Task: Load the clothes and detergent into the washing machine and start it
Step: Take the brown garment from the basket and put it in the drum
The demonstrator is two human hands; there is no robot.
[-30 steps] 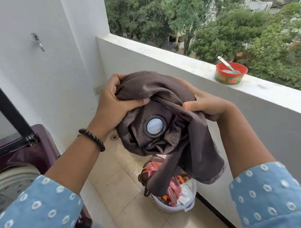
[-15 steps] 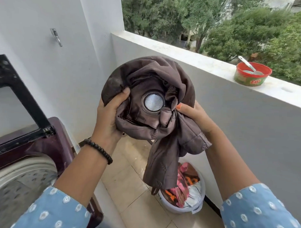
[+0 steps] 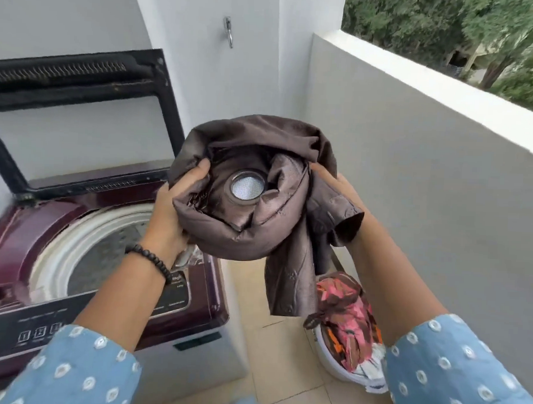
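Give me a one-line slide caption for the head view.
Both hands, left and right, hold a bundled brown garment beside the open washing machine.

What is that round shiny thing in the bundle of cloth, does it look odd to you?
Yes. A round metal ring with a white mesh centre sits in the folds of the brown cloth, which both hands, left and right, grip above the open washing machine. It looks like a curtain eyelet, unusual among clothes.

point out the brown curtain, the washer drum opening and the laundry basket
brown curtain (image 3: pixel 228 233), head view, bunched lower fold
washer drum opening (image 3: pixel 106 253), head view, grey inner drum
laundry basket (image 3: pixel 329 359), head view, white rim at left
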